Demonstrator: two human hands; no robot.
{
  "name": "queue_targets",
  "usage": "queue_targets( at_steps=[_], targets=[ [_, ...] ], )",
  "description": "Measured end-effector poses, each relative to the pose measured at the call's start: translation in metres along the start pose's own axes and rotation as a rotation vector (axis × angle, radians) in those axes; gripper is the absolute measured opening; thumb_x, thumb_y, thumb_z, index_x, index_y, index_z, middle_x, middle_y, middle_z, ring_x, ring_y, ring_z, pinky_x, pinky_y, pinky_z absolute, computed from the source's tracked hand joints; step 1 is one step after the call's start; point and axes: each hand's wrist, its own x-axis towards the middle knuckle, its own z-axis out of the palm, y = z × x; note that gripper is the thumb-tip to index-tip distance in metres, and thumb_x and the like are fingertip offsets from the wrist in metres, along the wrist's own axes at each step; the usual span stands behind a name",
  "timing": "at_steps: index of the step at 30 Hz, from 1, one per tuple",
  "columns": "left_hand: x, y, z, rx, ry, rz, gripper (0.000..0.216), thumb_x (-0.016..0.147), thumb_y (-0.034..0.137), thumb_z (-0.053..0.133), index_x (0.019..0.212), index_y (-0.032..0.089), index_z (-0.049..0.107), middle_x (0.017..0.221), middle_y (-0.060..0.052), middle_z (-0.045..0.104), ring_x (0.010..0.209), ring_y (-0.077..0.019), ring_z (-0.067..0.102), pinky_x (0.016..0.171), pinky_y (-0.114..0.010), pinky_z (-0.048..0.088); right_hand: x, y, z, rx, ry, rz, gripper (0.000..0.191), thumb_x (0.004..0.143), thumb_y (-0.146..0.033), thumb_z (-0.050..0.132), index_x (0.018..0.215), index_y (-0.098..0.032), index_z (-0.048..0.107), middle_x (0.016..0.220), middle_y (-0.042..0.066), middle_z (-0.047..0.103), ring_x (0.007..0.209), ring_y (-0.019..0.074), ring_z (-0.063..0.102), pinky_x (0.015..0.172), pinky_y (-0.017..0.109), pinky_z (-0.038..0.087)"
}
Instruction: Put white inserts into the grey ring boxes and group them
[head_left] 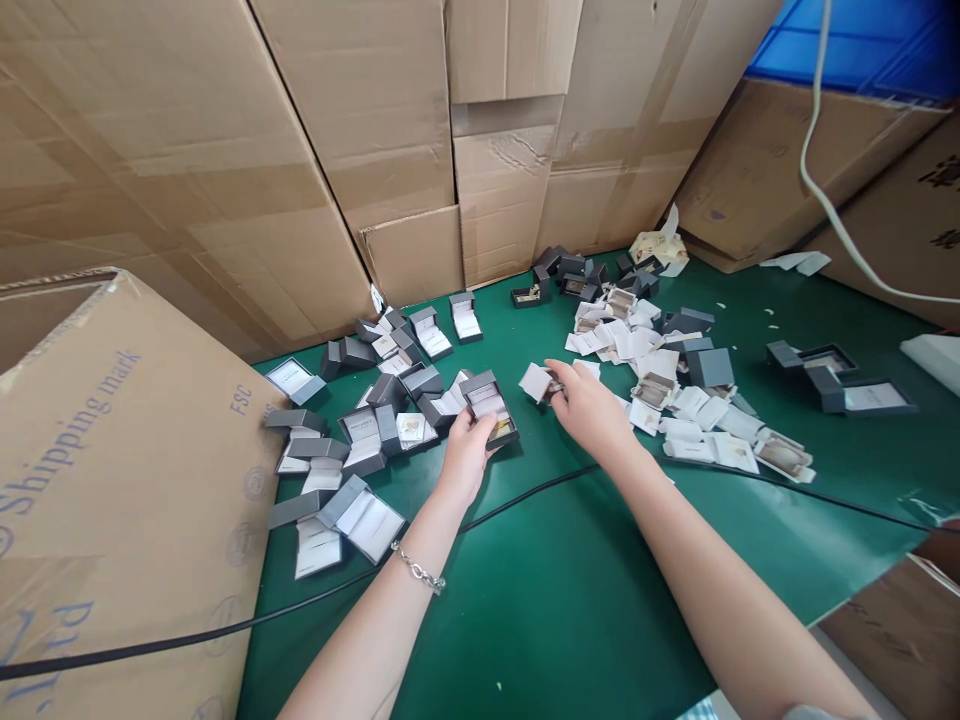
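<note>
My left hand (466, 455) is closed on an open dark grey jewelry box (491, 402) with a pale lining, its thumb over the front part. Something yellowish shows inside near the thumb. To the right, my right hand (589, 405) pinches a small white box insert (536, 383); the fingertips partly hide it. Left of my left hand lie several open grey jewelry boxes (365, 432) with white linings. Beyond and right of my right hand spreads a pile of white inserts (622, 338), some turned to show hollow brownish undersides.
Tall cardboard cartons (390, 120) wall off the back of the green table (510, 600). An open carton (135, 480) stands at the left edge. A black cable (315, 603) crosses the table. More grey boxes (832, 378) lie at the right; a white cord (814, 170) hangs there.
</note>
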Motion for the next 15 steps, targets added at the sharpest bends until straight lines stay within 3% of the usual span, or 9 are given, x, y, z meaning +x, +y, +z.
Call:
queue_targets(
  at_steps=[3, 8, 13, 15],
  targets=[
    [0.0011, -0.0019, -0.002, 0.007, -0.001, 0.006, 0.031, 0.076, 0.026, 0.06, 0.106, 0.02, 0.058, 0.105, -0.005, 0.066, 0.09, -0.0149, 0.062, 0.075, -0.025, 0.049, 0.0031, 0.0115, 0.002, -0.092, 0.003, 0.024, 0.053, 0.079, -0.012, 0.036, 0.131, -0.019, 0.047, 0.088, 0.01, 0.053, 0.064, 0.0197, 0.051, 0.05, 0.03, 0.036],
    [0.0039, -0.0042, -0.0029, 0.0, -0.006, 0.016, 0.029, 0.076, 0.025, 0.059, 0.104, 0.02, 0.058, 0.104, -0.004, 0.066, 0.089, -0.0151, 0.063, 0.076, -0.026, 0.049, 0.0041, 0.0088, -0.0025, 0.003, 0.181, -0.176, 0.051, 0.082, -0.013, 0.035, 0.131, -0.021, 0.046, 0.089, 0.009, 0.054, 0.079, 0.0223, 0.053, 0.066, 0.032, 0.043],
    [0.0009, -0.0015, -0.0005, 0.013, -0.007, 0.01, 0.03, 0.076, 0.024, 0.058, 0.106, 0.019, 0.057, 0.106, -0.005, 0.066, 0.089, -0.0152, 0.063, 0.074, -0.025, 0.05, 0.0044, 0.0084, -0.0012, -0.142, 0.071, -0.16, 0.046, 0.078, -0.009, 0.038, 0.119, -0.018, 0.056, 0.086, 0.01, 0.055, 0.073, 0.0218, 0.053, 0.061, 0.032, 0.04],
    [-0.0003, -0.0002, -0.0001, 0.014, -0.012, 0.008, 0.032, 0.076, 0.024, 0.058, 0.108, 0.019, 0.057, 0.107, -0.006, 0.065, 0.09, -0.0156, 0.063, 0.073, -0.025, 0.05, 0.0047, 0.0112, -0.0007, -0.137, 0.121, -0.127, 0.044, 0.079, -0.01, 0.037, 0.117, -0.019, 0.057, 0.086, 0.01, 0.054, 0.071, 0.0211, 0.053, 0.06, 0.032, 0.04]
  ],
)
